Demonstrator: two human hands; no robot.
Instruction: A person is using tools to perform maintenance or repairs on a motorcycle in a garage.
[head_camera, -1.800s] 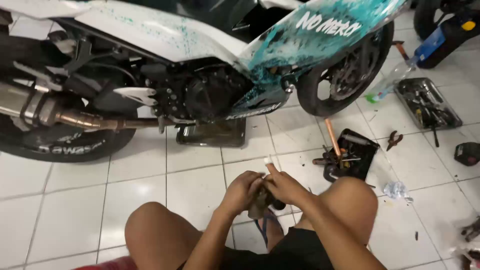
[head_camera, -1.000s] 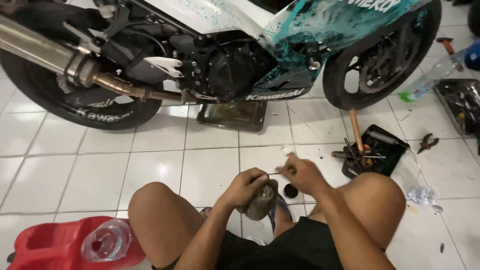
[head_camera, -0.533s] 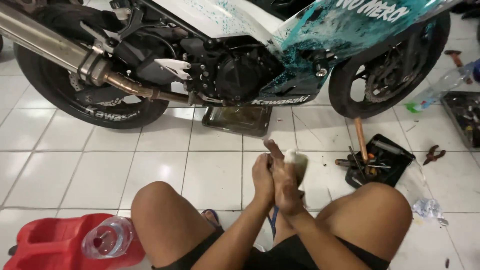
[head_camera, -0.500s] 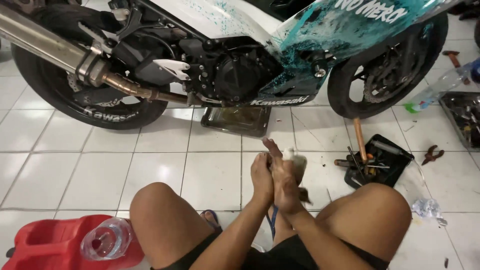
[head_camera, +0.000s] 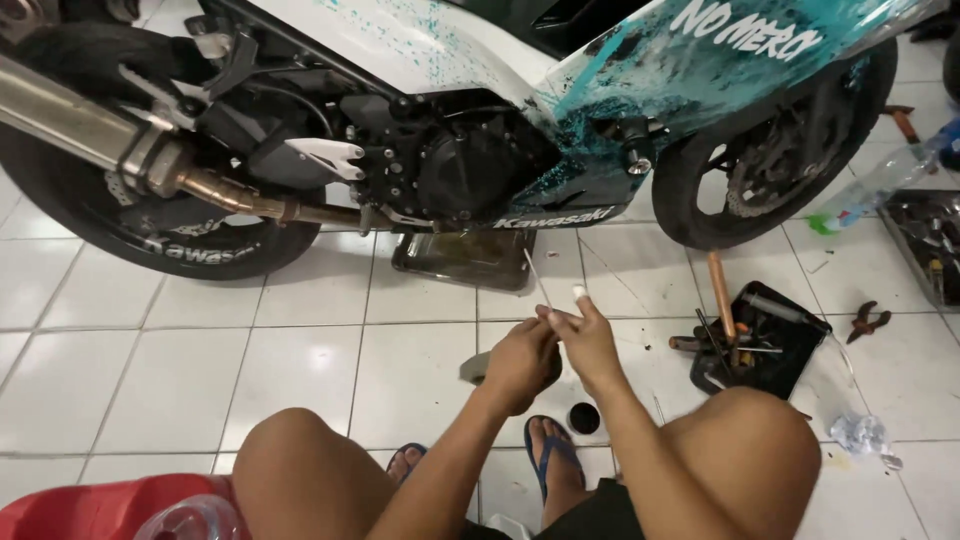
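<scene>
Left hand (head_camera: 520, 362) clenched around a small grey part (head_camera: 474, 368), low over the tiled floor (head_camera: 300, 370). Right hand (head_camera: 585, 340) just beside, fingers (head_camera: 560, 322) pinching a thin white strip (head_camera: 535, 280) (white wrap on one fingertip). Motorcycle (head_camera: 480, 150) far; black tool tray (head_camera: 760, 340) right.

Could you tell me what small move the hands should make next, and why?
Probably pull the thin white strip taut with the right hand and lay it onto the small part in the left hand. The strip stands loose above both hands, pinched at its lower end, while the part sits cupped just beneath.
</scene>
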